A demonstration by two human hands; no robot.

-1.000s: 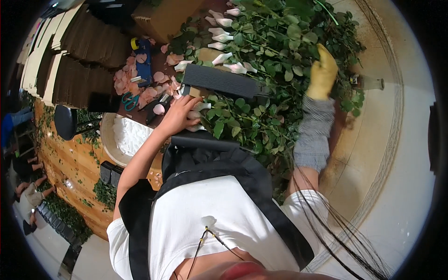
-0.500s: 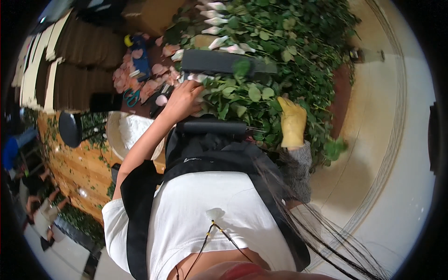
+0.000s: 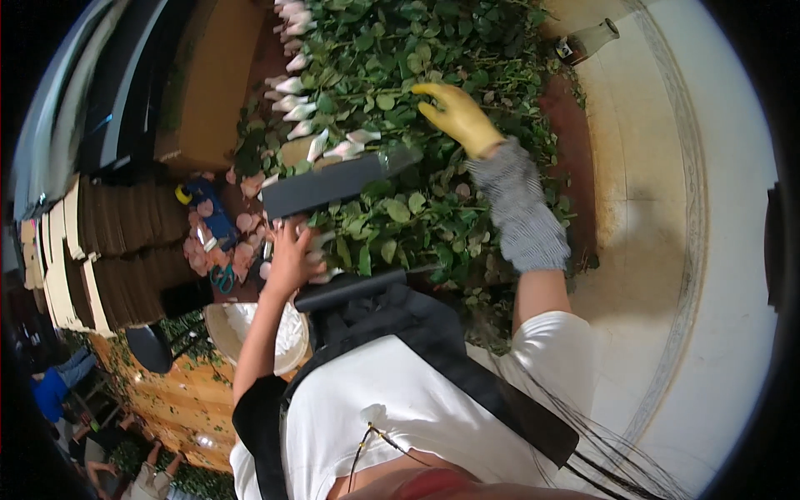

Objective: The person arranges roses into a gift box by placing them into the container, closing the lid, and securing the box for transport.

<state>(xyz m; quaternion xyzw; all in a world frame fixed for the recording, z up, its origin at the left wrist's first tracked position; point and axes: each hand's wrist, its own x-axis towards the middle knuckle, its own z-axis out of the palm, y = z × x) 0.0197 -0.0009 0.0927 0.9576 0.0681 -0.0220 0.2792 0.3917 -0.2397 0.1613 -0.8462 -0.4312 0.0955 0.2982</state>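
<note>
My left hand (image 3: 292,254), bare, is curled over pale netted rose heads at the left end of a leafy bundle (image 3: 387,225), just below a dark grey ridged block (image 3: 321,187). My right hand (image 3: 450,117), in a yellow glove and grey sleeve, is open, thumb and fingers apart, over the upper mass of rose stems and leaves (image 3: 442,42). Pale netted buds (image 3: 296,108) line the left side of that pile. A black roll (image 3: 350,287) lies along the near edge, against my apron.
Cardboard stacks (image 3: 125,217), a box (image 3: 204,75), pink petals (image 3: 242,250), blue tool (image 3: 217,221) and teal scissors (image 3: 222,275) lie left. A tub of white items (image 3: 254,333) stands below them. Other people (image 3: 58,383) are lower left. A glass bottle (image 3: 587,42) lies top right.
My right hand has come down from the upper right, then moved up and left, opening over the pile. My left hand stays at the rose heads. The view has shifted.
</note>
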